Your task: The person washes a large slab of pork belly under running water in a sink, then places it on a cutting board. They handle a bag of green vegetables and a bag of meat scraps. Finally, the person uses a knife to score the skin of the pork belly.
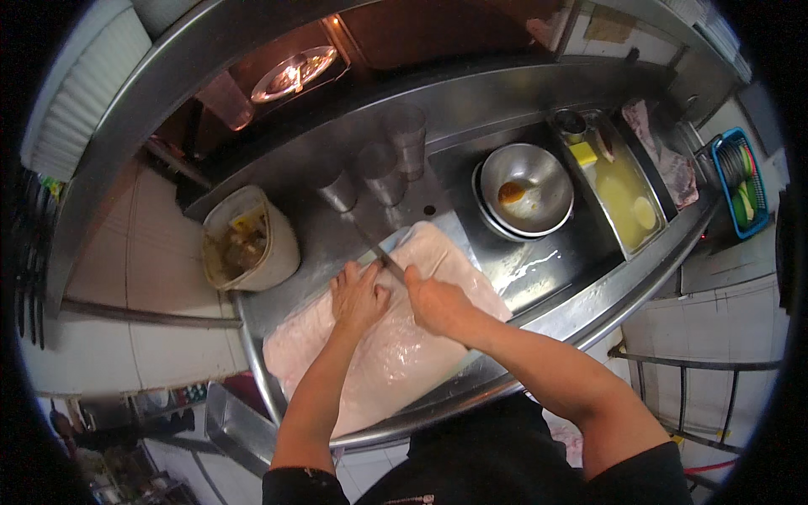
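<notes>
A large slab of pale raw meat with its skin (391, 353) lies across a cutting board on the steel counter. My right hand (439, 304) grips a long knife (385, 259), whose blade points up and left across the slab's far part. Flat on the meat, just left of the blade, rests my left hand (358, 293), fingers spread and holding nothing. The knife's handle is hidden in my right fist. Whether the edge has entered the meat, I cannot tell.
Beyond the board stand several clear cups (379, 173). A plastic tub (278, 252) is at the left. To the right are stacked metal bowls (555, 202), a steel pan of yellowish liquid (656, 221), a piece of meat (675, 173) and a blue basket (738, 233).
</notes>
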`<state>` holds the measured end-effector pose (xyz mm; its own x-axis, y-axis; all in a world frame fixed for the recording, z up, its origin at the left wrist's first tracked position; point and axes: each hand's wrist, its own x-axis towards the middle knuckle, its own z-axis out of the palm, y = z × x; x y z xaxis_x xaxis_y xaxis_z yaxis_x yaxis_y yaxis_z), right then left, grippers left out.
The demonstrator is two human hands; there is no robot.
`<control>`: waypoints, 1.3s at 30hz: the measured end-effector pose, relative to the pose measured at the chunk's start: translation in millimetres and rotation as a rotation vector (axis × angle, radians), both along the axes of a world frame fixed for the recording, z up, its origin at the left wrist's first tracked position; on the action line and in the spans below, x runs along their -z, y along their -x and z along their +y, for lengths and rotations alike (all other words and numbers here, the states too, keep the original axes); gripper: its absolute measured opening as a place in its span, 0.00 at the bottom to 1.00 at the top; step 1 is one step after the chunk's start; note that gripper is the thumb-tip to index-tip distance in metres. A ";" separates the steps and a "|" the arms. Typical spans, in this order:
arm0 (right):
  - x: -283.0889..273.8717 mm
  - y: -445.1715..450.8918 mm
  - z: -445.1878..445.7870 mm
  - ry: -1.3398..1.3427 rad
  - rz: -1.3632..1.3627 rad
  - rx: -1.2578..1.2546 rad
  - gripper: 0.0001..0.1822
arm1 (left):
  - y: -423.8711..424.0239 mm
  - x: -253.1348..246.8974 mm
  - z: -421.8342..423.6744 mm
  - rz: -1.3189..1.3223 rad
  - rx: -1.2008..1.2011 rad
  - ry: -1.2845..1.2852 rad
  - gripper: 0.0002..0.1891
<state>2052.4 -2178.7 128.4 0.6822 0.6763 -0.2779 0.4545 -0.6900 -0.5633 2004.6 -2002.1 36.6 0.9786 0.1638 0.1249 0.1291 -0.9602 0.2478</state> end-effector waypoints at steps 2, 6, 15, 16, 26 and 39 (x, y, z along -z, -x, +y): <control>-12.0 9.5 -9.9 0.008 0.054 -0.024 0.11 | 3.9 -0.5 2.8 0.024 -0.014 -0.005 0.23; -19.8 18.2 -14.6 0.151 0.118 -0.063 0.13 | 6.0 -0.9 0.7 0.015 -0.040 0.061 0.22; 17.5 -21.3 50.4 0.093 0.023 -0.036 0.19 | 8.1 -9.7 -1.3 0.000 -0.048 0.087 0.22; 17.0 -23.5 48.1 0.097 0.024 -0.050 0.19 | 7.4 -8.5 -0.7 -0.023 -0.066 0.105 0.22; 12.9 1.6 -1.8 0.246 0.104 -0.065 0.22 | 6.4 14.1 0.9 -0.065 -0.152 0.046 0.21; -27.3 -23.7 31.6 0.249 0.133 -0.142 0.17 | 4.9 9.3 6.9 0.031 -0.203 -0.006 0.26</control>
